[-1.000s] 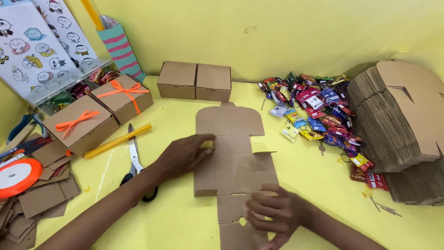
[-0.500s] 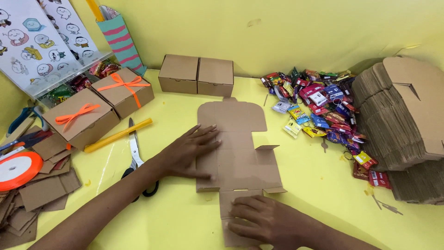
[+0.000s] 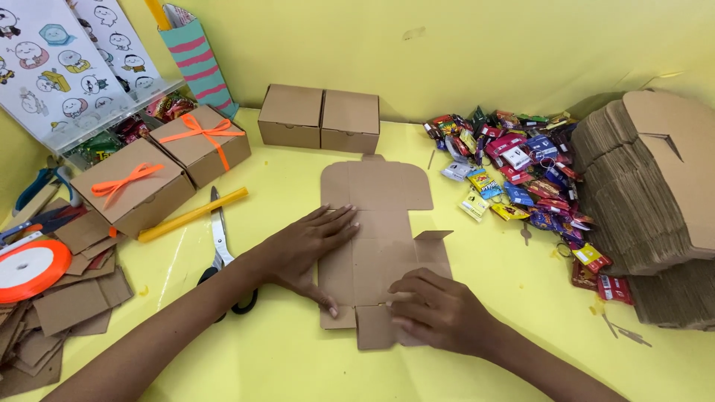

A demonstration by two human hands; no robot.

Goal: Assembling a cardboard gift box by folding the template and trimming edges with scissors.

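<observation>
We press our left hand [image 3: 309,246] flat, fingers spread, on a flat unfolded brown cardboard box blank [image 3: 380,216]; our right hand [image 3: 439,313] curls over its lower edge, gripping nothing.

Hidden under the right hand [image 3: 441,313] — lower flaps of the flat cardboard box blank [image 3: 380,223]. Cut by the edges — orange ribbon spool [image 3: 30,269], stack of flat blanks [image 3: 648,193].

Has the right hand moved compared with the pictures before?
Yes. The right hand moved up the cardboard blank, away from its near end and toward the two plain boxes. It now rests beside the raised flap.
</observation>
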